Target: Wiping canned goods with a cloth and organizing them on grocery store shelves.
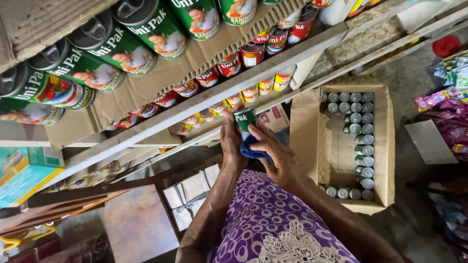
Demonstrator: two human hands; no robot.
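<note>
My left hand (pixel 231 141) grips a green tin can (pixel 244 119) from the side, holding it in front of the shelf edge. My right hand (pixel 278 155) presses a blue cloth (pixel 252 150) against the lower part of that can. Both forearms rise from a purple patterned garment (pixel 273 224) at the bottom of the view. An open cardboard box (pixel 336 146) on the floor to the right holds several more cans standing along its far and right sides.
Wooden shelves (pixel 234 90) run diagonally above, lined with cardboard and stocked with green and red tins lying and standing. Tied bundles of paper (pixel 192 197) sit below left. Colourful packets (pixel 448 117) hang at the right. A flat card piece (pixel 430 141) lies on the floor.
</note>
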